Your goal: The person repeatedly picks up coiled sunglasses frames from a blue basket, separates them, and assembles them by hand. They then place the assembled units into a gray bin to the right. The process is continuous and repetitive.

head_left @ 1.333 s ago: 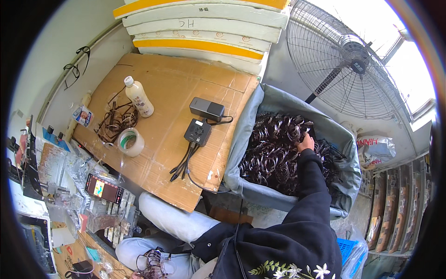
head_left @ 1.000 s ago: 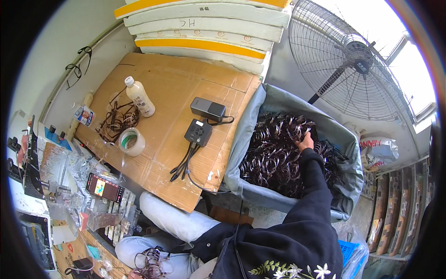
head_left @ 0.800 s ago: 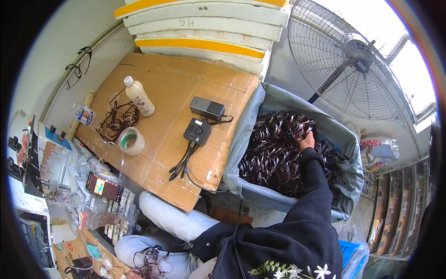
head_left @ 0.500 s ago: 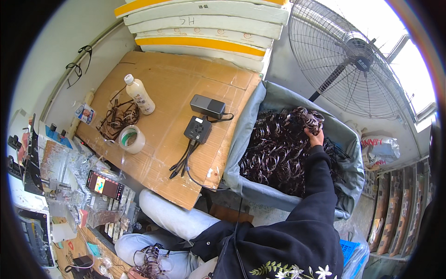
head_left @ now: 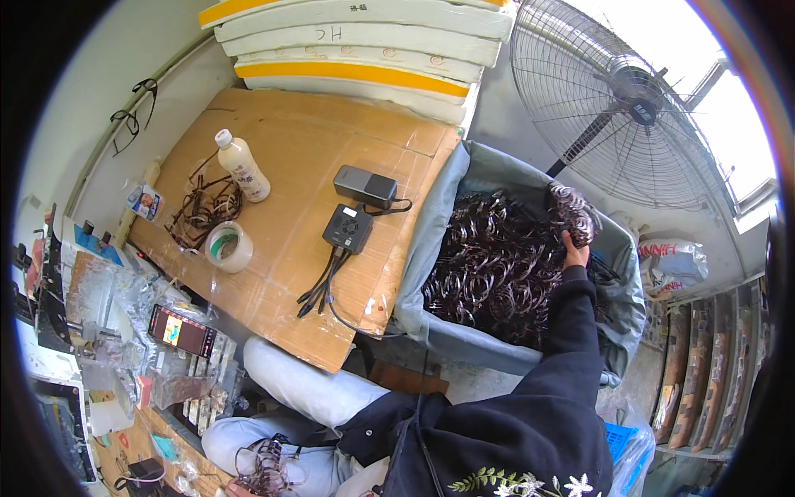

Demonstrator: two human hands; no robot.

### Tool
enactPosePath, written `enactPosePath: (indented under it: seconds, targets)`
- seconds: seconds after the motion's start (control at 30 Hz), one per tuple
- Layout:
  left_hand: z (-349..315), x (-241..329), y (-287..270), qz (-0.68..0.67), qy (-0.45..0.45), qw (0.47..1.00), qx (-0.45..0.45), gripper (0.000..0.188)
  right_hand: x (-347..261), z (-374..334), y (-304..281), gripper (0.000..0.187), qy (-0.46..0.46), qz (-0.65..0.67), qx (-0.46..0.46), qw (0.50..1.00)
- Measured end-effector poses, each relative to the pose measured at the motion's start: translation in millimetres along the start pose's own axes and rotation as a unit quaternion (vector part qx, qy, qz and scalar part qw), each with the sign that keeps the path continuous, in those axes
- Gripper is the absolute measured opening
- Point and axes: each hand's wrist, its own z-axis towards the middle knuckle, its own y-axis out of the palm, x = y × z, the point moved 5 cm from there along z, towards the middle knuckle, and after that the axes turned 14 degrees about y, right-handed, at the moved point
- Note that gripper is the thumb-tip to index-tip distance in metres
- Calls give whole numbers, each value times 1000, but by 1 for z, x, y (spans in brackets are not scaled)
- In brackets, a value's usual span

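Observation:
My right hand (head_left: pixel 575 251) is closed round a bunch of glossy dark brown eyeglass frames (head_left: pixel 574 214), near the far right side of a cloth-lined bin. A thick heap of similar curved brown frames (head_left: pixel 489 269) fills the grey-blue bin (head_left: pixel 468 349). Only a small part of my left hand (head_left: pixel 238 489) shows at the lower edge, its fingers mostly hidden. Beside it, another cluster of brown frames (head_left: pixel 269 468) rests on my lap.
Left of the bin, a cardboard-topped table (head_left: pixel 290 149) holds a bottle (head_left: pixel 243 168), a tape roll (head_left: pixel 229 248), loose brown frames (head_left: pixel 203 207) and two dark devices with cables (head_left: pixel 348 228). Behind the bin stands a large fan (head_left: pixel 638 108). A phone (head_left: pixel 182 331) lies among cluttered equipment.
My right hand has shifted slightly right with the bunch, which has turned and now hangs closer to the bin's far right wall. The lap cluster is nearly unchanged.

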Motion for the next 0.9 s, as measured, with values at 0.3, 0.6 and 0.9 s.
enactPosePath:
  seconds: [0.3,0.6,0.9]
  targets:
    - [0,-15,-31,32,-20,999,33,27,19,-17,46,57,-65,-438,49,895]
    - [-20,-7,-98,-51,-107,992,43,25,48,46,19,78,-28,-547,-59,834]
    - [-7,9,-101,-63,-114,989,73,21,33,3,84,79,-44,-605,-97,789]
